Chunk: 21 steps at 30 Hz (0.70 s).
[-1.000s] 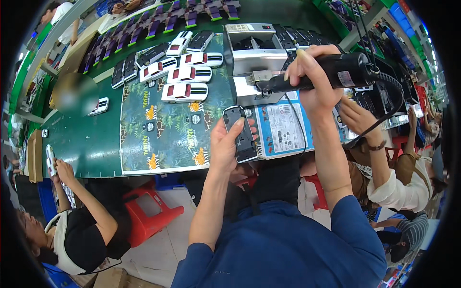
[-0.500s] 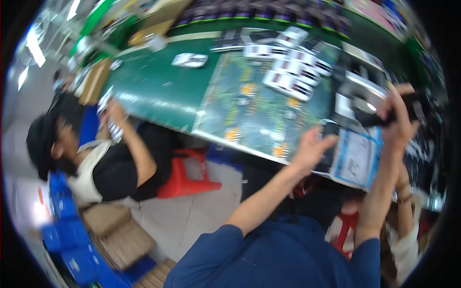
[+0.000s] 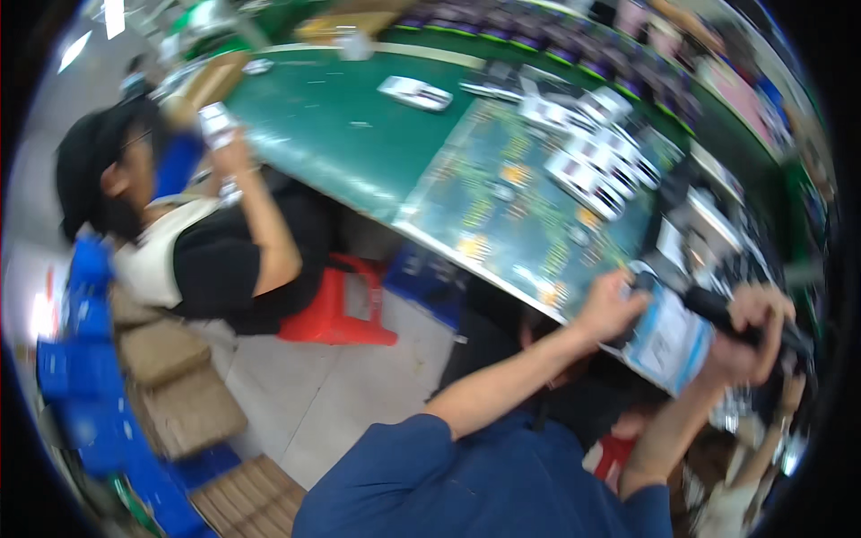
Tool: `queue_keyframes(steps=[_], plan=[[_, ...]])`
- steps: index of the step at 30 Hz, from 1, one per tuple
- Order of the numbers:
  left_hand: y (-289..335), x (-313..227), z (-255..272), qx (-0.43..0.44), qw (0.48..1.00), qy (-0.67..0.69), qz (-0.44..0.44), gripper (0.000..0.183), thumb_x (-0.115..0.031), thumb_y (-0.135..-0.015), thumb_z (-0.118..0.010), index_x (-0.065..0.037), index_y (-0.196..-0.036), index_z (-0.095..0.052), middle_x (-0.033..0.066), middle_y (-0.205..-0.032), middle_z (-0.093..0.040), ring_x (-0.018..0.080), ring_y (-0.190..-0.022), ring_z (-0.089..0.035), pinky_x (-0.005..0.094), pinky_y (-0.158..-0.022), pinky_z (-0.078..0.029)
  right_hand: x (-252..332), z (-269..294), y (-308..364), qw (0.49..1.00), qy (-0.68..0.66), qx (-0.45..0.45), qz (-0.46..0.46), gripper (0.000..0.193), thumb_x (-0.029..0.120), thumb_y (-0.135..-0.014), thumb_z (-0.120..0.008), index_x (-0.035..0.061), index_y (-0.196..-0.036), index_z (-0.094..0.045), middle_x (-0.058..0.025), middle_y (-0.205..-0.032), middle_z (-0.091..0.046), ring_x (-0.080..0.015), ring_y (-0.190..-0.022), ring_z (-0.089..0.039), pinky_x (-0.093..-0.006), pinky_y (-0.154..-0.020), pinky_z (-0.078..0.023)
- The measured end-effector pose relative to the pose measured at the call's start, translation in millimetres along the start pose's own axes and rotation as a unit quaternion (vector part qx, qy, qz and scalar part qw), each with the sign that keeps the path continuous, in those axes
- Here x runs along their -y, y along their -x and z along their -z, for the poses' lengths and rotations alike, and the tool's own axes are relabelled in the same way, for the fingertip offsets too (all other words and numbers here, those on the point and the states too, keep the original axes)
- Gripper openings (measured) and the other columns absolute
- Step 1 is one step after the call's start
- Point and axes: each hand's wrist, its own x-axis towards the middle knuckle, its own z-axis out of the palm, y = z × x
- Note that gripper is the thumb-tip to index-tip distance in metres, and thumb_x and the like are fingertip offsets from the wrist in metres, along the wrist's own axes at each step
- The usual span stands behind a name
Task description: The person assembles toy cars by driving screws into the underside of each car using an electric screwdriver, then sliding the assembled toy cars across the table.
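My left hand (image 3: 612, 309) is at the front edge of the bench, its fingers curled at a small dark thing (image 3: 642, 279) that blur keeps me from naming. My right hand (image 3: 755, 330), further right, is closed round a black object with a thick rounded end (image 3: 707, 305); its kind is unclear. Between and below the hands lies a white packet with blue edges (image 3: 665, 339). Left of the hands, a patterned mat (image 3: 489, 202) covers part of the bench, and several white boxes with dark windows (image 3: 587, 179) are piled on its far part.
A co-worker (image 3: 211, 238) sits at the left, holding a white item (image 3: 216, 124). A red stool (image 3: 336, 309), brown cartons (image 3: 184, 394) and blue bins (image 3: 85, 394) stand on that side. Dark packages (image 3: 574, 58) line the back of the green bench (image 3: 332, 134). Another person's arm (image 3: 762, 448) shows at lower right.
The view has swung, shifting the bench and boxes rightward. My right hand has come lower with the black object. My left fingers have drawn in around the dark thing. The co-worker's white item is raised.
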Motion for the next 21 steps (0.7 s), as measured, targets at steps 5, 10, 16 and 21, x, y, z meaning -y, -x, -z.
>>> queue_keyframes(steps=[5,10,16,21], plan=[[6.9,-41.5,10.0,-0.021,0.975,0.201,0.094,0.011,-0.007,-0.092,-0.066,-0.001,-0.101,-0.066,0.0051,-0.088,-0.07,0.0087,-0.077,-0.065,0.0259,-0.07,-0.054,-30.3,-47.6,-6.8,0.997,0.062,0.025,0.049,0.008,0.012,-0.094,-0.049,0.0051,-0.098,-0.052,-0.0062,-0.075,-0.046,-0.015,-0.06,-0.045,-0.0307,-0.058,-0.041],[1.4,-27.7,5.0,0.024,0.977,0.184,0.108,0.014,-0.007,-0.093,-0.067,0.001,-0.104,-0.065,0.0067,-0.088,-0.071,0.0097,-0.076,-0.067,0.0248,-0.069,-0.056,-23.0,-39.9,-5.2,0.996,0.072,0.021,0.047,0.009,0.002,-0.091,-0.055,0.0005,-0.096,-0.048,-0.0106,-0.073,-0.05,-0.0177,-0.055,-0.053,-0.0351,-0.059,-0.051],[7.5,-25.0,4.3,0.022,0.977,0.183,0.107,0.015,-0.007,-0.093,-0.068,0.001,-0.105,-0.064,0.0073,-0.088,-0.071,0.0097,-0.075,-0.067,0.0246,-0.068,-0.056,-30.2,-35.4,4.1,0.995,0.096,-0.011,0.028,0.013,0.001,-0.087,-0.063,-0.0003,-0.095,-0.052,-0.013,-0.076,-0.057,-0.0159,-0.052,-0.055,-0.0329,-0.059,-0.052],[7.6,-33.1,4.6,0.017,0.979,0.168,0.117,0.016,-0.006,-0.092,-0.067,0.001,-0.107,-0.064,0.0071,-0.088,-0.071,0.0094,-0.074,-0.067,0.0247,-0.067,-0.056,-34.6,-34.2,4.9,0.99,0.134,0.005,0.034,0.016,-0.003,-0.085,-0.064,0.0012,-0.094,-0.052,-0.0113,-0.071,-0.056,-0.0148,-0.052,-0.055,-0.0312,-0.057,-0.051]])
